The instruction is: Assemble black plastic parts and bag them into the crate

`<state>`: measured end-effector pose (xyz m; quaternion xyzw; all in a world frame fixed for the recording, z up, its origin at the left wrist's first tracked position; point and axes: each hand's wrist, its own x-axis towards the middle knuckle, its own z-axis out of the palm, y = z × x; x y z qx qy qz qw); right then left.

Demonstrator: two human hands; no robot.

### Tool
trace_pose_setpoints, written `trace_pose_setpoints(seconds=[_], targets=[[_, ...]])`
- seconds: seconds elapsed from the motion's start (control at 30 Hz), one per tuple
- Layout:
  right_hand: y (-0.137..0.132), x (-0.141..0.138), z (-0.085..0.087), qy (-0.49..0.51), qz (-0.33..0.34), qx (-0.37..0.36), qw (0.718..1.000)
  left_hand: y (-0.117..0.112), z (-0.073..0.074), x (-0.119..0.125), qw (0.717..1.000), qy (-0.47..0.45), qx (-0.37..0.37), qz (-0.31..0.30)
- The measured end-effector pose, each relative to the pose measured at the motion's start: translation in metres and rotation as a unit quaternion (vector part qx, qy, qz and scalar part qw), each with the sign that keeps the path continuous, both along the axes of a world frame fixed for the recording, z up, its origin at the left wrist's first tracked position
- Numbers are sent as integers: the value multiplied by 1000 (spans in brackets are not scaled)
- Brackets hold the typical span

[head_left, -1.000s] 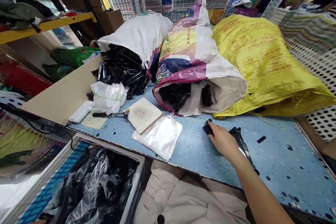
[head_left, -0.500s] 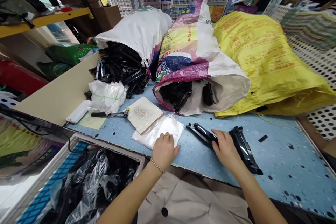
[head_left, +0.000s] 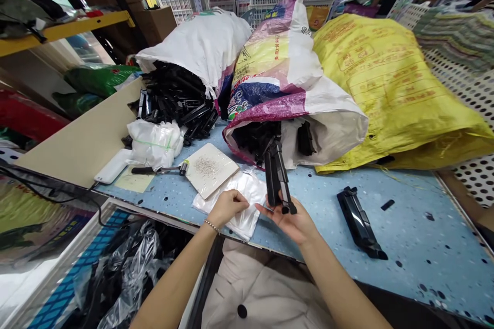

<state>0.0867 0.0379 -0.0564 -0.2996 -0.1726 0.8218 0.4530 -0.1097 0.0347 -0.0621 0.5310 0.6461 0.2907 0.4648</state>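
My right hand point(head_left: 291, 222) holds a long black plastic part point(head_left: 275, 175) by its lower end. The part is raised and tilted, its far end in front of the mouth of the white-and-purple sack point(head_left: 266, 109). My left hand point(head_left: 230, 206) is closed in a pinch at a thin clear plastic bag point(head_left: 245, 223), which lies rumpled on the blue table point(head_left: 312, 236); its fingertips are close to my right fingers. A similar black plastic part point(head_left: 360, 223) lies on the table to the right, with a small black strip point(head_left: 387, 205) beside it.
A square board point(head_left: 213, 167) with small bits on it, a black-handled tool point(head_left: 158, 170) and a white bundle point(head_left: 155, 141) lie at left. Behind stand a white sack point(head_left: 200, 41) spilling black parts and a yellow sack point(head_left: 386, 82). A bin point(head_left: 62, 288) sits below the table's left edge.
My right hand has lifted the black part off the table, moved it left and turned it upward. My left hand has gone from lying on the bags to pinching, and the bag is rumpled.
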Motion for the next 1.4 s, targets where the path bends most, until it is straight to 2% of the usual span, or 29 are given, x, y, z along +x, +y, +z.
trace_pose_setpoints(seconds=[0.17,0.4,0.6,0.8,1.0,1.1,1.17,1.27,1.33,1.4], targets=[[16,-25,-5,47,5,-23,999,0,-6,0,999,4,13,29],[24,-14,-6,27,6,7,1000,-2,-12,6,999,-16,16,39],[22,-17,-7,20,24,9,999,-7,-12,15,995,69,36,69],[24,-18,-9,2,25,9,1000,-9,-6,8,999,-29,18,40],[22,-17,-11,-3,28,11,1000,-8,-12,10,997,-24,40,59],[20,-24,-17,-40,15,8,999,-9,-2,3,995,-41,65,61],[20,-28,-18,-52,2,6,999,-13,13,-5,991,6,122,48],[18,-27,-16,-58,-10,6,998,-21,36,-17,955,214,203,-12],[11,-20,-13,-50,-17,-2,999,-24,42,-20,919,329,206,-64],[-3,-8,-13,-6,14,-36,999,-23,39,-21,910,348,204,-93]])
